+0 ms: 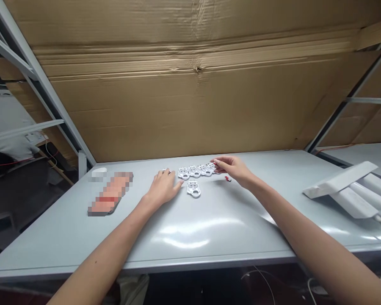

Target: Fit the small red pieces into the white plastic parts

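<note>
Several white plastic plates (194, 171), each with a round ring, lie in a row toward the back of the table. One more white ring plate (194, 189) sits by itself in front of the row. My left hand (164, 186) rests to the left of the row, thumb apart from its fingers, the fingertips over another white plate (167, 170) that they partly hide. At the row's right end, my right hand (234, 167) pinches a small red piece (214, 163) above the last plate; the fingers cover most of it. Small red and black bits (227, 178) lie below that hand.
A pixelated orange-red flat object (111, 194) and a small white item (99, 172) lie on the table's left side. On the right stands a white folded device (346, 186) with a cable. Cardboard (190, 114) and metal frame bars (51, 93) enclose the back.
</note>
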### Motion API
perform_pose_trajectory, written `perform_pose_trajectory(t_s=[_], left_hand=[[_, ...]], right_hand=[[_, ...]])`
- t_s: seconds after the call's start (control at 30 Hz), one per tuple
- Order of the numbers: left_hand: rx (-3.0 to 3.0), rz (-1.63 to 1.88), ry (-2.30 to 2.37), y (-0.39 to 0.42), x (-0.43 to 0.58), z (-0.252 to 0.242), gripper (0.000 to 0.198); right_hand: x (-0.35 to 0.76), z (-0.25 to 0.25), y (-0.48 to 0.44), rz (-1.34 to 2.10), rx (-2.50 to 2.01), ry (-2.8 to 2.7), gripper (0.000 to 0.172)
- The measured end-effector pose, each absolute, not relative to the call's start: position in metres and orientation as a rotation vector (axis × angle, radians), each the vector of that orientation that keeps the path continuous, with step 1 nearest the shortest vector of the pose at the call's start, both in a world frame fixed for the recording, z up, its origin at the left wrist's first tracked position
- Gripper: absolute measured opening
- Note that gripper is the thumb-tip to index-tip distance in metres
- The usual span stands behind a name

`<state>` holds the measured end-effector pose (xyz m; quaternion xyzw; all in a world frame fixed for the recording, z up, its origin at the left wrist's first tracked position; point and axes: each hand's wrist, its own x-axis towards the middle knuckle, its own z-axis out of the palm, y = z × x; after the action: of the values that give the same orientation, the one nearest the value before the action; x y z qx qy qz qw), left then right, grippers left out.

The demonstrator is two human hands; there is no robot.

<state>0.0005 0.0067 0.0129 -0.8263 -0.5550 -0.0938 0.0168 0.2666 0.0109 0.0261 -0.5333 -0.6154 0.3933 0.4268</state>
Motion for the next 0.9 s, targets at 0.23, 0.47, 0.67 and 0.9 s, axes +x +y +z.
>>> perform_pose_trajectory(t_s=[0.23,0.47,0.67,0.9], left_hand=[[-2.677,-0.413,-1.428,-0.003,0.012,0.01,0.041],[-2.853,-0.319,-1.262,-0.013,0.019,0.01,0.056],[-2.901,-0.299,-1.278,-0.012,0.014,0.015,0.052],[-2.92,-0.276,-1.218,-0.01,0.012,0.016,0.048]], right_hand=[[0.247,0.013,0.01,1.492,-1.115,-1.149,0.013],[0.244,0.012,0.011,1.659,-0.972,-0.955,0.012],[0.245,0.015,0.006,1.665,-0.946,-1.076,0.017],[0.243,0.012,0.008,1.619,-1.016,-1.109,0.014]])
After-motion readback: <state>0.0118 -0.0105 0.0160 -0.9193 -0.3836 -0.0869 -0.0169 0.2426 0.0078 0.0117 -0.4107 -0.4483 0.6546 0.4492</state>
